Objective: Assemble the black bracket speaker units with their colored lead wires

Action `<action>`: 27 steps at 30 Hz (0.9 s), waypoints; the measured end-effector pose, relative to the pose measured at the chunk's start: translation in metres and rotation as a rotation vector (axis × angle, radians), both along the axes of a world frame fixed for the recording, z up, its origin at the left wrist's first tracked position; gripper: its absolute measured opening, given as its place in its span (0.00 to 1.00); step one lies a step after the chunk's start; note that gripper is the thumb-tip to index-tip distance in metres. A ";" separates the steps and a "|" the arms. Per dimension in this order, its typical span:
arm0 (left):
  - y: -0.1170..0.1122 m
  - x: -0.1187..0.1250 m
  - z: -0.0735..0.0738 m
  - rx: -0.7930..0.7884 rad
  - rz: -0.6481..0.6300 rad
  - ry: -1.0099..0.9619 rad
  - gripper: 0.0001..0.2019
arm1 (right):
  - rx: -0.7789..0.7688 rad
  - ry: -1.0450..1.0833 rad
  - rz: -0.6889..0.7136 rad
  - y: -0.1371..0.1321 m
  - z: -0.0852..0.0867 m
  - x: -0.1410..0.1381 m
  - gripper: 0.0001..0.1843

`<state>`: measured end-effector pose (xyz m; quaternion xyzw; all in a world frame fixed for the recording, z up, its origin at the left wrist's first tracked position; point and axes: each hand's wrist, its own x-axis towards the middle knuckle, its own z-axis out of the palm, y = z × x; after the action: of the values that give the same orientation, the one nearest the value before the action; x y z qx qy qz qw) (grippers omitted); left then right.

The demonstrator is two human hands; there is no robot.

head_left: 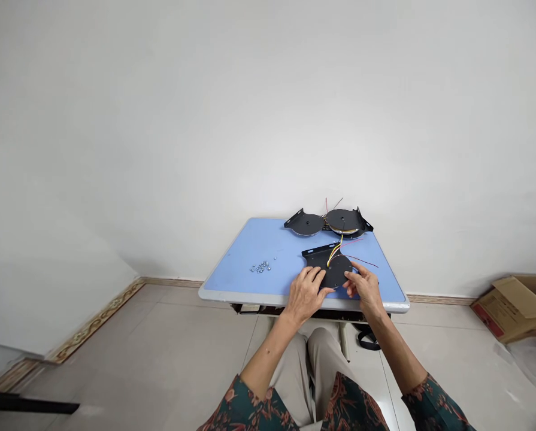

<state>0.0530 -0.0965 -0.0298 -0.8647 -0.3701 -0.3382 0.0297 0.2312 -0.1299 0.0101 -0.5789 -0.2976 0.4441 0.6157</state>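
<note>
A round black metal plate (337, 274) with a bent, slotted mounting flange lies near the front right of the blue table. Yellow, white and red wires come out of its middle. My left hand (306, 293) grips its lower left edge, thumb at the front rim and fingers on top. At the right rim my right hand (362, 286) pinches the plate between thumb and fingers. Behind it, a similar black plate (307, 224) and a stack of such plates (343, 220) with wires rest at the table's back. Several small silver screws (261, 267) lie loose to the left.
The blue tabletop (236, 263) has a pale raised rim and stands against a white wall (268, 120). An opened cardboard box (510, 305) sits on the floor at right, beside clear plastic wrapping (535, 359). A black strap (367, 338) shows under the table.
</note>
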 end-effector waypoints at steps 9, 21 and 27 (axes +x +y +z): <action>0.007 -0.002 -0.002 0.079 -0.005 0.138 0.23 | 0.087 0.028 0.124 -0.005 -0.012 0.012 0.47; 0.008 -0.004 0.005 0.102 -0.002 0.178 0.22 | 0.159 -0.117 0.081 -0.010 -0.013 0.004 0.47; 0.009 -0.006 0.006 0.087 0.017 0.157 0.22 | 0.066 -0.212 0.122 -0.005 -0.013 0.004 0.43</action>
<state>0.0474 -0.0879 -0.0234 -0.8833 -0.3591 -0.2848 0.0989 0.2353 -0.1346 -0.0027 -0.5830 -0.4103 0.4070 0.5711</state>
